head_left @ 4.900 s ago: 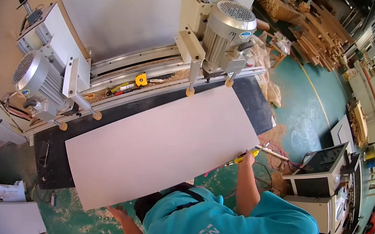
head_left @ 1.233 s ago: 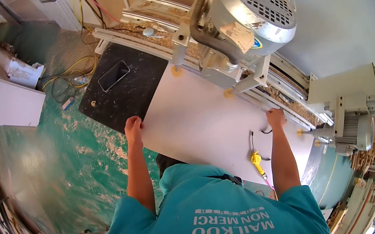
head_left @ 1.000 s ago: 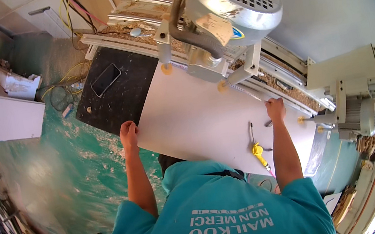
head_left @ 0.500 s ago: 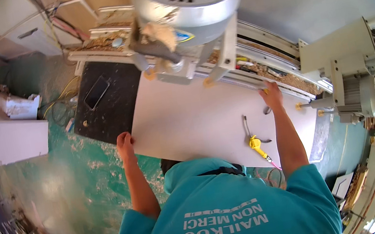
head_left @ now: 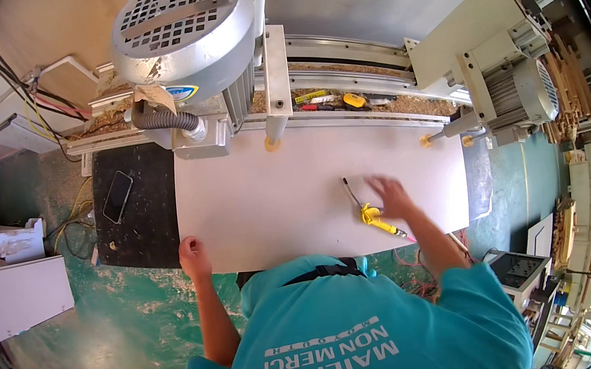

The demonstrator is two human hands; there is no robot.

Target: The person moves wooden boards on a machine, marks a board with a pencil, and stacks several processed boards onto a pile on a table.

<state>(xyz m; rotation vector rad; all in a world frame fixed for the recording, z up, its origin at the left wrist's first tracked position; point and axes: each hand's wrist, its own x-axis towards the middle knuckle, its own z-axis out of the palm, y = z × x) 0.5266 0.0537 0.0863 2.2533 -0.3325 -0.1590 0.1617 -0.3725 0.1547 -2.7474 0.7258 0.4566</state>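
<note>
A large white panel (head_left: 259, 198) lies flat across the machine bed. At its near left corner, my left hand (head_left: 195, 257) is closed with curled fingers on the edge. My right hand (head_left: 393, 198), slightly blurred, is spread out over the panel's right part with nothing seen in it. Just left of those fingers lies a yellow air blow gun (head_left: 373, 217) with a thin black nozzle. Its hose runs off the near edge. Beyond the panel, a yellow tape measure (head_left: 354, 101) rests among pens and small tools in the machine's trough.
A silver motor unit (head_left: 187, 39) overhangs the panel's far left. Another motor unit (head_left: 529, 95) with drill spindles stands at the right. A phone (head_left: 117, 197) lies on the black bed surface (head_left: 154, 242). Cables and a white box-like piece (head_left: 26, 297) are at the left.
My right hand has drawn back from the far rail toward the blow gun, and its fingers have spread. My left hand stays at the panel's corner. The view has shifted.
</note>
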